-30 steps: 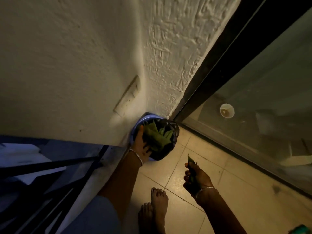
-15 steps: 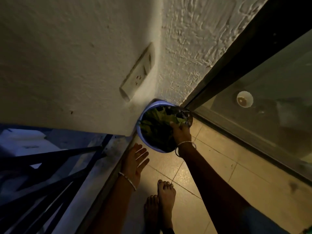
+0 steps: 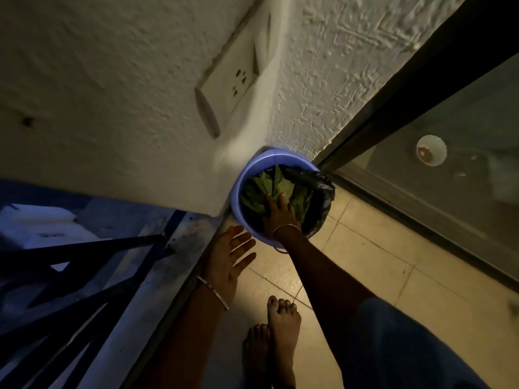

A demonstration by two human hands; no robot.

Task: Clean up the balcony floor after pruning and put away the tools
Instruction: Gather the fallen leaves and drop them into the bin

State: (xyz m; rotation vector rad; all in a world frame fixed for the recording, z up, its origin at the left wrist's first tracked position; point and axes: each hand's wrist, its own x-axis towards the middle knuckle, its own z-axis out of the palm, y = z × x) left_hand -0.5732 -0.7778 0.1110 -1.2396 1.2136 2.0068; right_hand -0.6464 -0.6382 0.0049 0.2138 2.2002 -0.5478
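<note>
The left hand [image 3: 229, 256] wears a thin silvery bangle [image 3: 213, 293] at the wrist, finely ridged along its length, and a slim ring [image 3: 230, 263] on one finger. The right hand [image 3: 279, 214] has a thin pale bracelet [image 3: 286, 227] round the wrist, with a second loop [image 3: 280, 250] hanging just below it. A loose blue sleeve [image 3: 407, 346] covers the right upper arm; both forearms are bare. The feet [image 3: 283, 332] are bare, with dark polish on the toenails [image 3: 273, 299].
</note>
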